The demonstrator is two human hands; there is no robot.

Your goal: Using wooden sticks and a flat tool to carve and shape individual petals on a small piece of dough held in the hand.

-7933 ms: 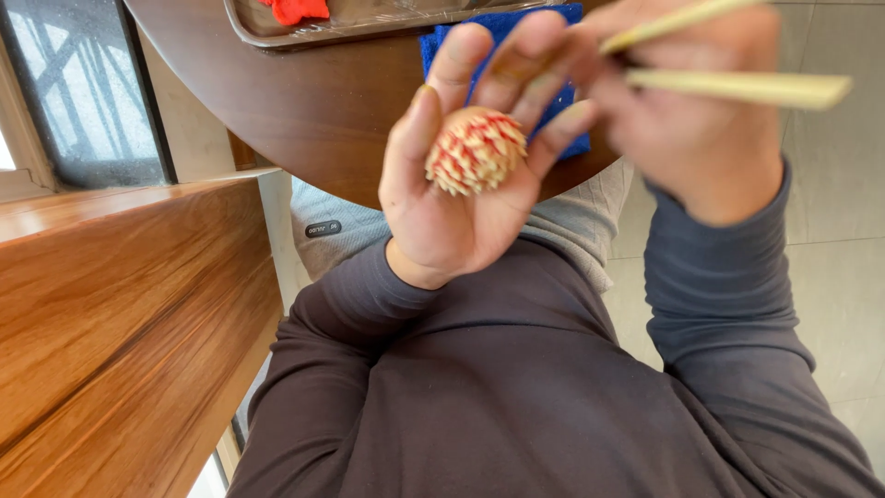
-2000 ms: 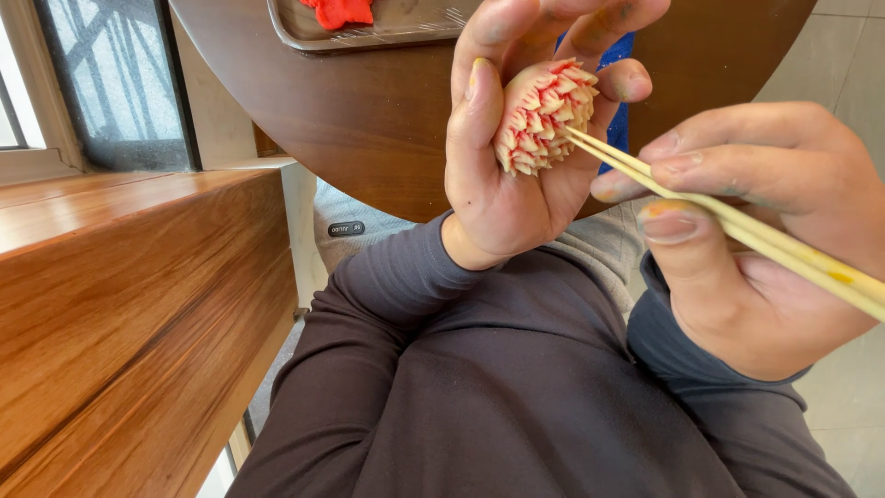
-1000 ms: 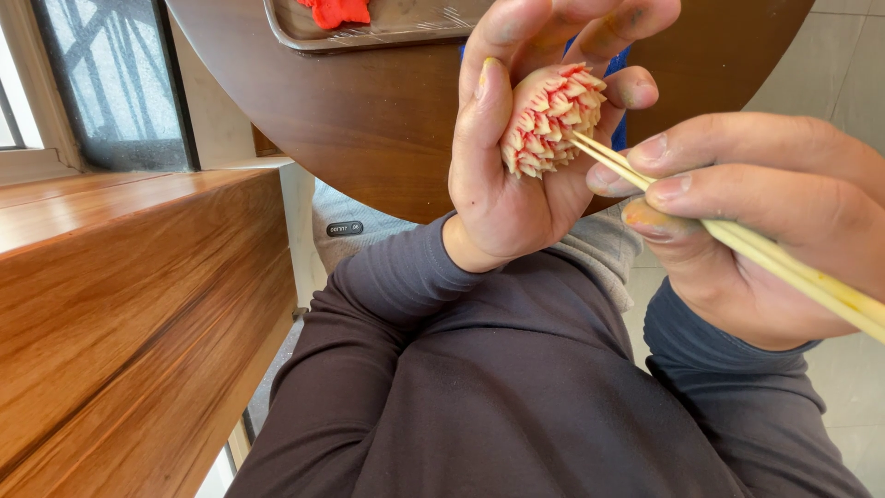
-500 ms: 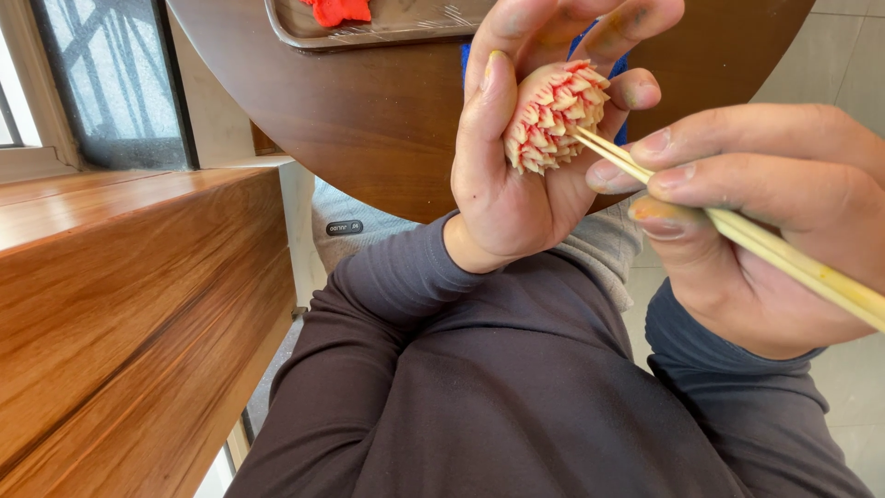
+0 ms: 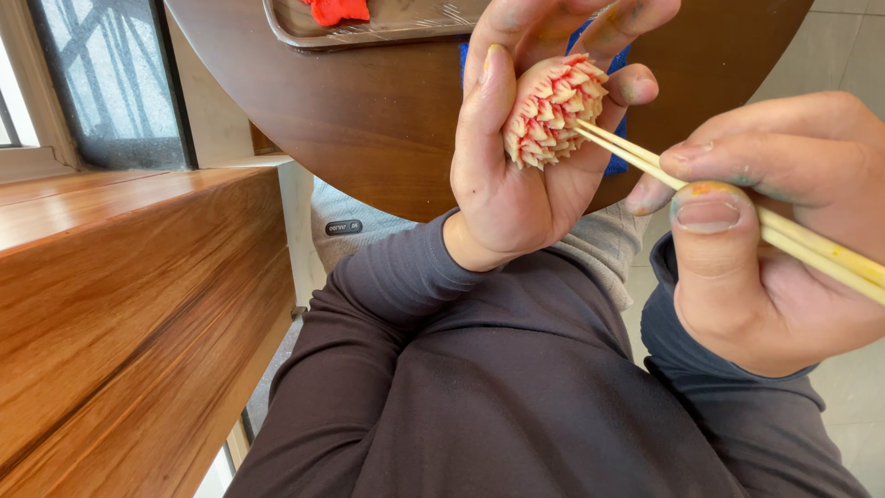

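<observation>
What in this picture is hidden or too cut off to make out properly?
- Back of the spiky ball: head view, covered by the left hand.
- Far ends of the sticks: run off the right edge past the right hand.
- Red thing in the tray: cropped by the top edge.
- Blue item: mostly behind the left hand.

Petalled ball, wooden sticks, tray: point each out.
petalled ball (image 5: 551,112), head view, middle of its red-tipped petals
wooden sticks (image 5: 636,154), head view, shafts near the tips
tray (image 5: 304,35), head view, its near rim

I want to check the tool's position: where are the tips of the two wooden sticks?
In the head view, upper centre-right, the stick tips touch the petalled ball in the left hand, held by the right hand.
</observation>
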